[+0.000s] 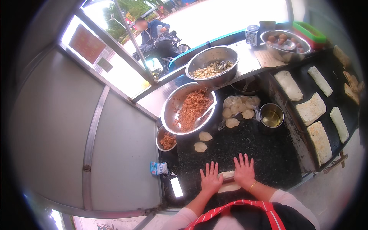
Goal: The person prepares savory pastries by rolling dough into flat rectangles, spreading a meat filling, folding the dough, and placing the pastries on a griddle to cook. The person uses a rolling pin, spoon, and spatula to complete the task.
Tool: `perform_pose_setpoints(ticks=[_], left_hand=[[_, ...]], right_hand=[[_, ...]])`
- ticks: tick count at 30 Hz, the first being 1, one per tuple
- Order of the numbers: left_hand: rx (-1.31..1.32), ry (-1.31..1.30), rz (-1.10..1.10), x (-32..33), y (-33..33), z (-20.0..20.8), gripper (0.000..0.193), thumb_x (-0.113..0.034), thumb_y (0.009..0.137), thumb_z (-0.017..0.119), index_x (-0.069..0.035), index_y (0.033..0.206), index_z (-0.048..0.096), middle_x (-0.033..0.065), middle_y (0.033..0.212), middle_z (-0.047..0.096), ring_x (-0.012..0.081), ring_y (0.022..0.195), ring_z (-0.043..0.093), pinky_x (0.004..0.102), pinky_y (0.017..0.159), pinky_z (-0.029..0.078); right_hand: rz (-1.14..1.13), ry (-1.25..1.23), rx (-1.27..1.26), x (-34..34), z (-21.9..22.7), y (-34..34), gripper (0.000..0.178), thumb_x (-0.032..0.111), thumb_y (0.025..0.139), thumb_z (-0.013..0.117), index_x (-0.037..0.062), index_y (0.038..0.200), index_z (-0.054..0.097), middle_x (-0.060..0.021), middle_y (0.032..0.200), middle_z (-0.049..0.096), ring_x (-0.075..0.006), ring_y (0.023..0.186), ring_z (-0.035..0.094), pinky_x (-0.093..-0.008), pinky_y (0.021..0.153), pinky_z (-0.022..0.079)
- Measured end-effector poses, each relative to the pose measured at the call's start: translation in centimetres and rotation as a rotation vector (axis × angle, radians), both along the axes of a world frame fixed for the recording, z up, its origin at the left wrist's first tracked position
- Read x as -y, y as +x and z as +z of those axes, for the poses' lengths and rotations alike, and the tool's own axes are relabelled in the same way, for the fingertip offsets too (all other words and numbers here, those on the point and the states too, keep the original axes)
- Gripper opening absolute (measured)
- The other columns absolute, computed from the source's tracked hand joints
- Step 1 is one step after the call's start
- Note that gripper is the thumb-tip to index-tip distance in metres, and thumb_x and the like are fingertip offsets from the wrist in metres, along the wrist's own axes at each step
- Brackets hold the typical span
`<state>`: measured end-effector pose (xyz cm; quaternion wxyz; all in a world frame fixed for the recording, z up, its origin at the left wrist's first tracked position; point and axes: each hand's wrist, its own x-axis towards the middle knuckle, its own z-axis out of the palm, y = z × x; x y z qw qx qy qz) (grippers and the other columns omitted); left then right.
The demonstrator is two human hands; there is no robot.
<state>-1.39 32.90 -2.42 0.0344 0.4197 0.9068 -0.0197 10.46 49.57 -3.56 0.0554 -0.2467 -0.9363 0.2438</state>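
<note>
Pressing with spread left hand point(210, 179) and spread right hand point(244, 172) on a thin brown rolling pin point(227, 179) — across flat white dough point(230, 187) on a shiny black stone desk point(272, 157). See two round pale dough pieces point(205, 136) beyond — then a big silver bowl point(171, 113) of crumbly reddish filling point(191, 109).

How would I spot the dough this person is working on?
Find the speckled black counter, then follow it to the near edge, where the person's left hand and right hand lie side by side. The pale dough shows between them. Unlike the two smaller dough pieces lying bare to the upper left, it has a reddish-brown rod across it.
</note>
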Motion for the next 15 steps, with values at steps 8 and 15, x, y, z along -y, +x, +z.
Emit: perform_pose_setpoints(ticks=[8,15], left_hand=[[-0.005,-0.03,-0.001,-0.14,0.08,0.14,0.074,-0.048,0.099,0.048,-0.013,0.162,0.03,0.0127,0.169,0.027,0.0361,0.156,0.022,0.0635,0.122,0.014],[0.028,-0.028,-0.008,0.0,0.34,-0.2,0.074,-0.048,0.099,0.048,-0.013,0.162,0.031,0.0134,0.169,0.027,0.0368,0.156,0.021,0.0642,0.122,0.013]], right_hand=[[-0.001,-0.023,0.023,-0.12,-0.04,0.04,0.056,0.023,0.101,0.041,0.0084,0.155,0.043,-0.019,0.167,0.028,-0.0406,0.156,0.02,-0.063,0.123,0.011],[-0.004,-0.027,0.03,-0.34,0.56,0.1,0.056,0.022,0.099,0.043,0.008,0.154,0.044,-0.0199,0.166,0.03,-0.0412,0.155,0.022,-0.0636,0.123,0.012]])
